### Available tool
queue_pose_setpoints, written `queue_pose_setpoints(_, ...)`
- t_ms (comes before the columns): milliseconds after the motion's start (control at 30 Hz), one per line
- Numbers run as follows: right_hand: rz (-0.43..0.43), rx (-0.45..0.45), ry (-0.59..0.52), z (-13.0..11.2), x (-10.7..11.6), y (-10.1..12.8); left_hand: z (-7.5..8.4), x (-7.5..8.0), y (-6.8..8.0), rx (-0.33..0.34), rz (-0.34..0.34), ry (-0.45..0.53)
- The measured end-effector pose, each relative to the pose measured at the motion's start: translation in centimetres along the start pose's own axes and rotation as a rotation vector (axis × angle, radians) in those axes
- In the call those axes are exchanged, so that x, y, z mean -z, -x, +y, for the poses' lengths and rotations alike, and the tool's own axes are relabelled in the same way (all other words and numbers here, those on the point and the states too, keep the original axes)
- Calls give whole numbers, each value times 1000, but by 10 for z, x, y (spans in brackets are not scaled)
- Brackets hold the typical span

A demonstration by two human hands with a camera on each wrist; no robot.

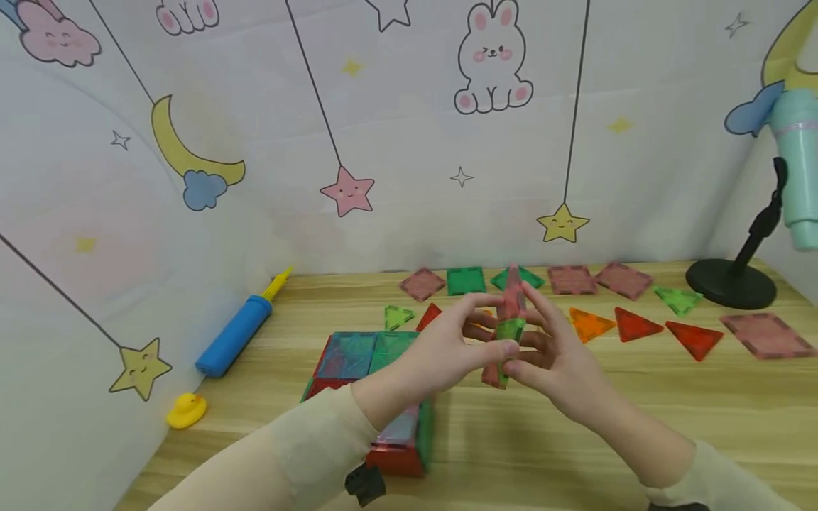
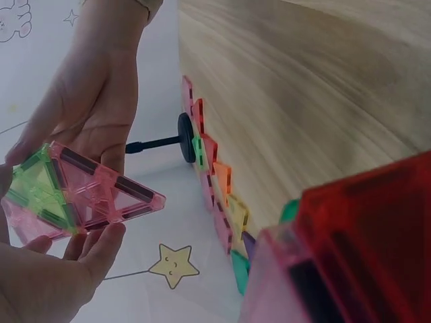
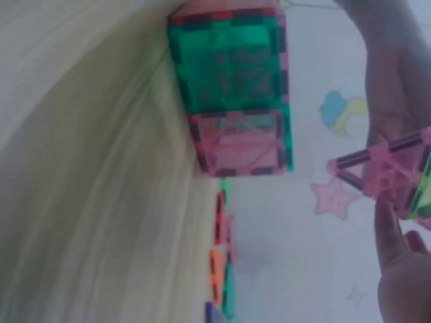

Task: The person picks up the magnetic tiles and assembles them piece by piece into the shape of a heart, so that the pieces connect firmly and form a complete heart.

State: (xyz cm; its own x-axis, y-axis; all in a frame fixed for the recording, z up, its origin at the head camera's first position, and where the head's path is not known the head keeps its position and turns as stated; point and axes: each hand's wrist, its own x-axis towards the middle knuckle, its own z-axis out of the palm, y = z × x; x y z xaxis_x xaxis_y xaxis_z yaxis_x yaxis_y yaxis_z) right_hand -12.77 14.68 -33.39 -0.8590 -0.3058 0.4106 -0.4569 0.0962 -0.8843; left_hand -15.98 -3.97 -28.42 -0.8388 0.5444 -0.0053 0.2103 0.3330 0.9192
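Both hands are raised in front of the body over the table, holding a small group of joined pink and green magnetic tiles (image 2: 94, 188). My left hand (image 1: 441, 348) grips it from the left, thumb near the green triangle tile (image 1: 510, 329). From the right, my right hand (image 1: 557, 358) holds the same piece with thumb and fingers. A pointed pink triangle (image 3: 384, 171) forms one end of it. Left of the hands stands a low box of translucent magnetic tiles (image 1: 345, 355), partly hidden by the left forearm; its side shows green and pink squares (image 3: 232, 67) in the right wrist view.
Loose square tiles (image 1: 571, 279) and triangle tiles (image 1: 639, 324) lie in rows toward the back. A blue hand pump (image 1: 236, 337) and yellow rubber duck (image 1: 187, 411) lie at the left. At the right, a black stand (image 1: 731, 284) is beside a mint-green cylinder (image 1: 800, 170).
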Motion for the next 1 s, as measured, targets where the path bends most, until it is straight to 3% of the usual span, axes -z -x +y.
queue_pose_setpoints(267,5,63,16,14,9,11,-7,-11,0,-31,-67,-26)
queue_pose_setpoints(400,-34,93,-17,21,17,17,-11,-11,2,-86,-184,-79)
queue_pose_setpoints(467,-66,84,-50,24,22,21,-14,-9,3,-132,-271,-221)
queue_pose_setpoints(567,-110,27,-98,29,29,29,-21,-4,7,-250,-400,-599)
queue_pose_setpoints(633,-123,-14,-108,33,33,33,-29,2,12,-322,-443,-851)
queue_pose_setpoints(700,-128,-44,-95,37,37,35,-39,9,17,-358,-459,-1014)
queue_pose_setpoints(833,-118,-72,-32,43,41,37,-56,25,24,-353,-438,-1118)
queue_pose_setpoints(1000,-103,-121,27,46,44,38,-61,37,26,-380,-413,-1185)
